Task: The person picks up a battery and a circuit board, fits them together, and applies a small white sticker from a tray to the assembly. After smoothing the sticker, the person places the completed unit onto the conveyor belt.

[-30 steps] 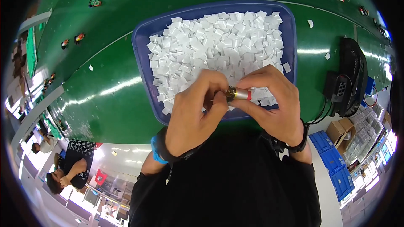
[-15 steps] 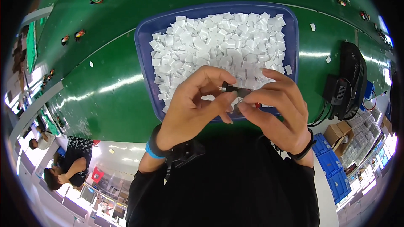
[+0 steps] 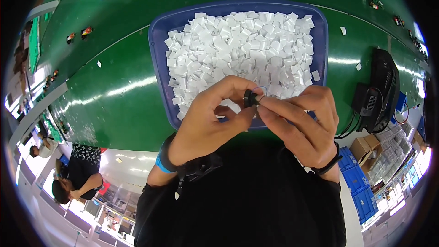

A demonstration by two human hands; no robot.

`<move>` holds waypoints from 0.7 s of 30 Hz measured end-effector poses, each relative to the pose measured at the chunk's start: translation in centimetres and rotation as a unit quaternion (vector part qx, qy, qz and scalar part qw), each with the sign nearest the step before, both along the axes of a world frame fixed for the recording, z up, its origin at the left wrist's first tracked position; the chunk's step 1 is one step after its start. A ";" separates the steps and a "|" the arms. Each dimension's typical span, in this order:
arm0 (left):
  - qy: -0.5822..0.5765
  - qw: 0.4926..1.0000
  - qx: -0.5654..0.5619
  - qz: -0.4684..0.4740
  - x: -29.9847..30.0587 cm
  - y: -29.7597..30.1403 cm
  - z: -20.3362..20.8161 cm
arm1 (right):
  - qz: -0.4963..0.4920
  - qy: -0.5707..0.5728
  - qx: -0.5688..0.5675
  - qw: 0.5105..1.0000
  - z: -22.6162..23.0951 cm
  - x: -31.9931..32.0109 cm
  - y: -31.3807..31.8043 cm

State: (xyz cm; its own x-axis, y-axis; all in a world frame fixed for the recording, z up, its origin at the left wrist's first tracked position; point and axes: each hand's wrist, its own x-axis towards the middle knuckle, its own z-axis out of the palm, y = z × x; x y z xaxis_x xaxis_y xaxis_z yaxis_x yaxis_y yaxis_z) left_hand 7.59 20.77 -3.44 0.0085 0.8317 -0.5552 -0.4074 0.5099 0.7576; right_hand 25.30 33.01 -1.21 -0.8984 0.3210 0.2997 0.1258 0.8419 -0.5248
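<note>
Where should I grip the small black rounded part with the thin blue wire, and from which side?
Probably by its black body, from the left, as the left hand pinches it: the body looks solid, while the thin blue wire loops out to the right, near the right hand, and might bend.

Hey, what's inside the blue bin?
Small white pieces fill most of the bin. Whatever lies beneath them is covered, and the left hand and right hand partly hide its near side.
</note>
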 end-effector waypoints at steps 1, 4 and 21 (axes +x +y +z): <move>0.012 1.000 -0.010 -0.006 0.1 0.0 0.2 | -0.005 -0.007 0.010 1.000 0.0 0.0 0.0; 0.036 0.999 -0.033 -0.018 0.4 -0.1 0.8 | -0.008 -0.007 0.013 1.000 0.1 0.0 0.2; 0.032 0.975 0.158 0.152 1.3 -1.1 -0.6 | -0.111 0.017 -0.286 0.951 1.4 0.2 -0.3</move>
